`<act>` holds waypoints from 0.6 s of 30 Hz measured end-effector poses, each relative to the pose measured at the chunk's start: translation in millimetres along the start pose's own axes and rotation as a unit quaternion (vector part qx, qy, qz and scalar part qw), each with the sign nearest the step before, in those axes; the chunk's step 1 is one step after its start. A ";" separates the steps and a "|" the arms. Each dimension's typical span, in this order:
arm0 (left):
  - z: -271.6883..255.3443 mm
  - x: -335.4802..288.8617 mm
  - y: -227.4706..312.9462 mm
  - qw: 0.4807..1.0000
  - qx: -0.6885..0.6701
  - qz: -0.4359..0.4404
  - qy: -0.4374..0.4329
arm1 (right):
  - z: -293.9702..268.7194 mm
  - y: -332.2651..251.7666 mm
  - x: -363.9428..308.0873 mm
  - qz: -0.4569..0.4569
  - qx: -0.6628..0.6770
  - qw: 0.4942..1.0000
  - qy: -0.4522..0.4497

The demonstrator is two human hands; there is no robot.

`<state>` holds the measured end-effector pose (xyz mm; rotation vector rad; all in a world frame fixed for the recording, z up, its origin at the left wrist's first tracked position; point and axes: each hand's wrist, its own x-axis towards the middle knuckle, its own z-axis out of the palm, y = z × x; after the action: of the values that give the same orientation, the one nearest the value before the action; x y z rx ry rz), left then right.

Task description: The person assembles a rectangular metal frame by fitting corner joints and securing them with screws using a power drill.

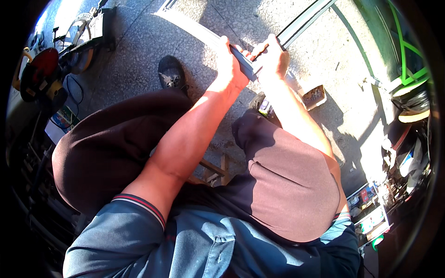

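Both my hands meet at the corner of a metal frame [251, 70], where two long profile bars join at an angle. My left hand [229, 68] is wrapped round the pale left bar [190, 27], which runs off toward the upper left. On the darker right bar [307, 21], close to the joint, my right hand [275, 60] grips with its fingers curled. That bar extends to the upper right, out of view. Between the hands, the fingers partly cover the joint, so whether a small part is held there cannot be made out.
A mitre saw [83, 30] stands at the upper left, with a red round disc [46, 67] near it. A small open box [314, 97] sits on the speckled floor by my right forearm. At the right are a green frame [405, 55], coiled cable [412, 103] and cluttered shelves [371, 215].
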<state>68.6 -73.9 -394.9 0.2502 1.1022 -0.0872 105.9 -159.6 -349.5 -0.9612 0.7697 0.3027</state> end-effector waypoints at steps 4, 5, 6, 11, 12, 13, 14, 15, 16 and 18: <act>-13.9 10.9 -4.8 1.000 0.001 -0.003 0.026 | -9.8 11.9 2.7 -0.004 -0.024 1.000 -0.009; -13.9 14.4 -5.8 0.999 0.005 -0.007 0.040 | -12.2 14.0 4.8 -0.006 -0.028 1.000 -0.012; -14.3 13.4 -8.5 0.998 0.008 -0.014 0.056 | -16.6 15.8 3.4 -0.007 -0.034 0.999 -0.011; -32.9 29.5 -1.4 1.000 0.002 -0.001 0.012 | -24.3 32.9 13.5 0.002 -0.077 0.997 -0.014; -38.3 33.5 -0.5 0.999 0.029 0.007 0.028 | -24.8 34.9 14.4 0.016 -0.082 0.997 0.000; -44.2 37.6 1.0 0.997 0.056 0.016 0.044 | -25.8 39.3 16.3 0.031 -0.086 0.996 0.013; -38.5 38.0 -3.9 0.995 0.081 0.015 0.049 | -43.6 40.1 26.2 0.031 -0.137 0.990 0.019; -39.1 40.5 -5.7 0.992 0.109 0.019 0.060 | -72.3 52.6 43.8 0.038 -0.183 0.982 0.025; -48.3 44.0 0.9 0.978 0.187 0.033 0.083 | -71.9 58.1 43.8 0.055 -0.227 0.972 0.025; -67.0 49.5 13.9 0.931 0.339 0.053 0.122 | -86.7 62.2 51.2 0.087 -0.325 0.942 -0.003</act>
<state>35.3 -41.5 -465.4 0.9631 1.2758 -0.3498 68.3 -201.4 -453.6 -1.5116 0.7635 0.7450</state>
